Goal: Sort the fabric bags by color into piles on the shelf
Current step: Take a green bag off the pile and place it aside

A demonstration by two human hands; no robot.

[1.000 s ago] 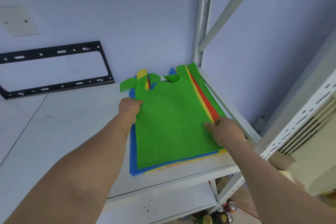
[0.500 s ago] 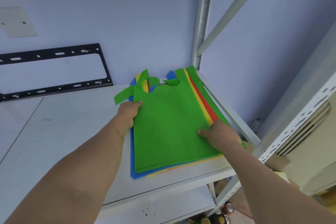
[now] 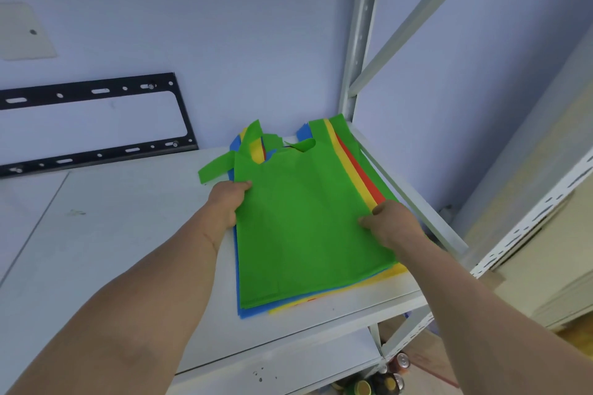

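Note:
A stack of fabric bags lies at the right end of the white shelf (image 3: 112,234). The top one is a green bag (image 3: 305,218). Under it show edges of a yellow bag (image 3: 348,167), a red bag (image 3: 362,175) and a blue bag (image 3: 253,311), with more green at the far right. My left hand (image 3: 226,202) pinches the green bag's left edge below its handle. My right hand (image 3: 390,223) grips the green bag's right edge, thumb on top.
A black metal bracket (image 3: 96,128) leans against the blue wall at the back left. A grey upright post (image 3: 361,42) and a rail (image 3: 414,202) bound the shelf on the right. Cans (image 3: 394,375) stand on the floor below.
The green bag's left handle has lifted a little and its left edge is raised. Both hands have kept hold of its sides, shifting only slightly.

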